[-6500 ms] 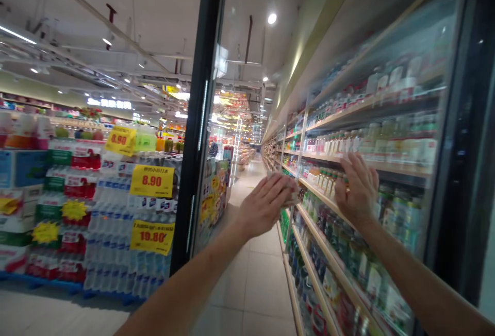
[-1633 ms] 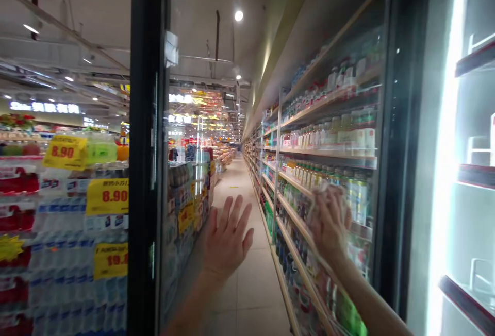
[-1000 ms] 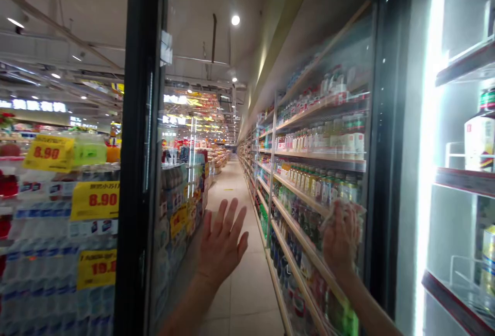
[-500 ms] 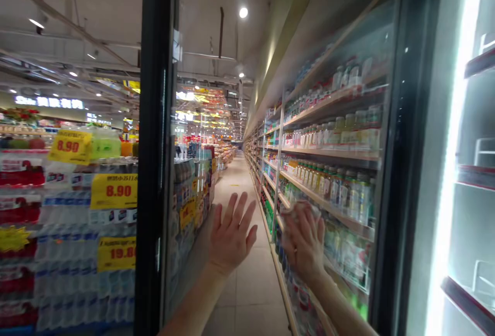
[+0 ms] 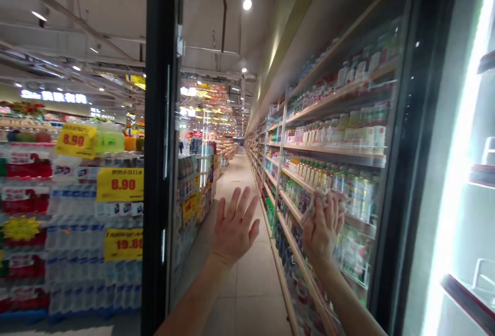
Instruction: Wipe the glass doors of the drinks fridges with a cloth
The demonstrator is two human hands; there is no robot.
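An open glass cooler door (image 5: 348, 42) with a black frame stands straight ahead of me. My left hand (image 5: 234, 228) lies flat against the glass with its fingers spread. My right hand (image 5: 323, 225) presses a crumpled white cloth (image 5: 315, 201) onto the glass further right, fingers curled over the cloth. Through the pane I see the aisle and long shelves of bottled drinks (image 5: 332, 135).
The lit cooler interior (image 5: 467, 181) with its shelves is at the far right. Stacked water bottle packs with yellow price signs (image 5: 119, 184) stand to the left of the door's black edge (image 5: 157, 171). A tiled aisle floor (image 5: 247, 274) runs away ahead.
My right hand has wiped the cloth across the glass, left and down and then back up to the right. My left hand has stayed flat on the pane.
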